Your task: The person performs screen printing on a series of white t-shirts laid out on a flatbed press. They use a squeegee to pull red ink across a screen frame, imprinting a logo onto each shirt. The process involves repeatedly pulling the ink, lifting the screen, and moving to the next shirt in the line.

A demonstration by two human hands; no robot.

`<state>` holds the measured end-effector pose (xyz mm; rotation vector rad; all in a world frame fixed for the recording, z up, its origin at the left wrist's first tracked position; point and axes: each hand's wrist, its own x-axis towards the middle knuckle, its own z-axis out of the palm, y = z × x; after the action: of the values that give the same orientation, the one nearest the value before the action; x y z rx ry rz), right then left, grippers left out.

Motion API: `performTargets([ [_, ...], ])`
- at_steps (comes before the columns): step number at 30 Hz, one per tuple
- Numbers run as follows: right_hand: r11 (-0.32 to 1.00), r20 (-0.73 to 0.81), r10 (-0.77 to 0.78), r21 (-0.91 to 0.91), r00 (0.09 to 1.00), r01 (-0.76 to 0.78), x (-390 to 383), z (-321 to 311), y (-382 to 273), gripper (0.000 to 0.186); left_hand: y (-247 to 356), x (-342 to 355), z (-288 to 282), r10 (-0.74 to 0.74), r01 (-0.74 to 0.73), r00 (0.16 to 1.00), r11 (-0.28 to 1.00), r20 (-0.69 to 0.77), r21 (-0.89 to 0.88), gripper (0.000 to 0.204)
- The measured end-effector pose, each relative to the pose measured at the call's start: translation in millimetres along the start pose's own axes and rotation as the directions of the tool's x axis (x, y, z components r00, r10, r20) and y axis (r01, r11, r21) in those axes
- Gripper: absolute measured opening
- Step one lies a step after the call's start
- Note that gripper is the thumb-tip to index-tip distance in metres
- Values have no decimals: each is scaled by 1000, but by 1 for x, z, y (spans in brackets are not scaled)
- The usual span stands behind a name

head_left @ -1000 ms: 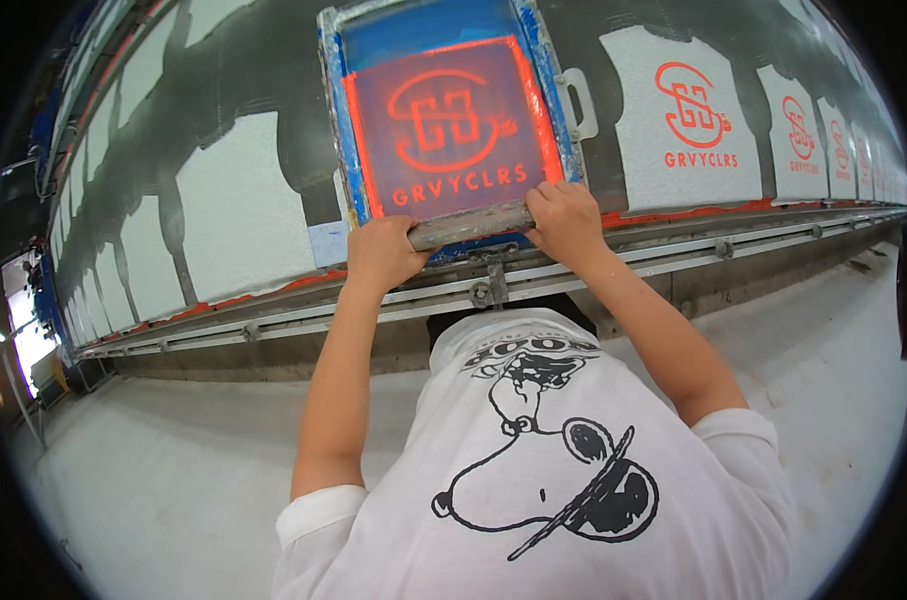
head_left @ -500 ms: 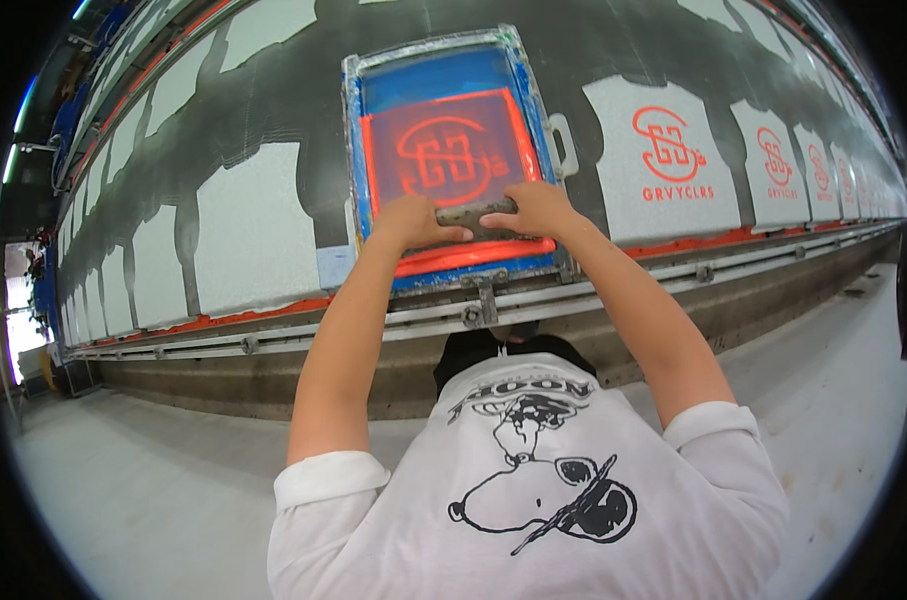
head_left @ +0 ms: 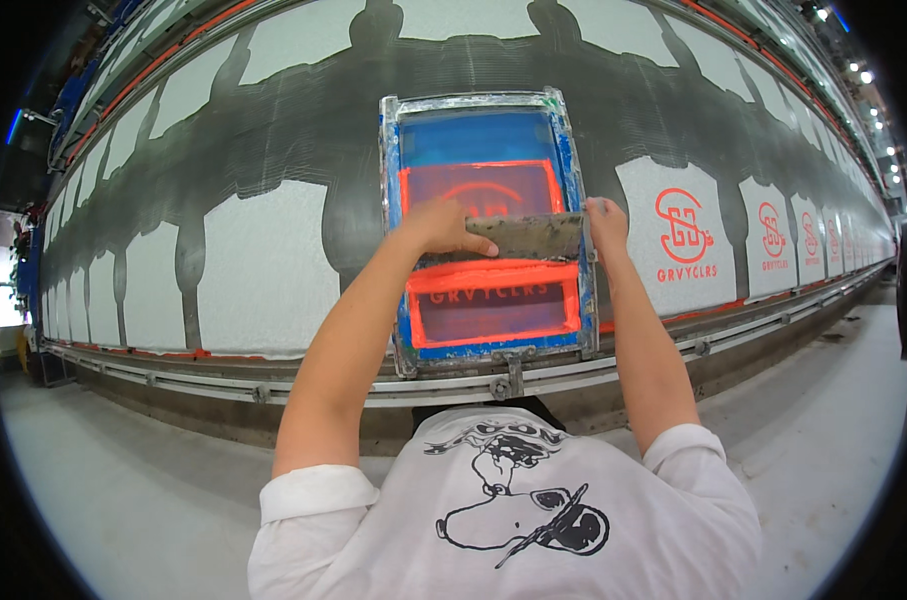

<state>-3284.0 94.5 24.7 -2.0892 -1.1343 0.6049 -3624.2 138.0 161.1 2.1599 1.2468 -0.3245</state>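
A screen printing frame (head_left: pixel 390 150) with a blue border and a mesh lies on the long dark printing table. Red-orange ink edges its stencil, and a band of ink lies just below the squeegee (head_left: pixel 533 238). My left hand (head_left: pixel 441 230) is closed on the left part of this grey, worn squeegee, thumb on the near face. Beyond the frame's right edge, my right hand (head_left: pixel 607 225) is closed at the place of the frame's side handle, which it hides. A white shirt panel (head_left: pixel 678 225) with a red-orange print lies right of the frame.
Left of the frame lies a blank white panel (head_left: pixel 268 270), with several more beyond it. Several printed panels (head_left: pixel 771 225) run off to the right. A metal rail (head_left: pixel 303 385) follows the table's near edge, and the frame meets it at a bracket (head_left: pixel 513 370).
My right hand has left the squeegee and moved to the frame's right side. The squeegee sits farther up the mesh, with the lower lettering uncovered. The whole view has shifted.
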Motion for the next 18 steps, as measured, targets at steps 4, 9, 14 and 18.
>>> performTargets([
  [4,997,-62,9,82,998,-4,-6,-8,4,45,4,18,-50,36,-26,996,994,-87,107,78],
  [9,987,-95,-38,153,995,52,-14,-18,-7,42,-7,43,-67,93,-18,936,976,-339,216,56],
  [14,966,-108,-87,236,990,110,-20,-20,-12,41,-13,36,-30,167,-88,825,982,-540,168,37],
  [18,960,-82,-119,244,990,135,-14,-21,-5,33,3,7,5,186,-95,811,977,-554,190,35],
])
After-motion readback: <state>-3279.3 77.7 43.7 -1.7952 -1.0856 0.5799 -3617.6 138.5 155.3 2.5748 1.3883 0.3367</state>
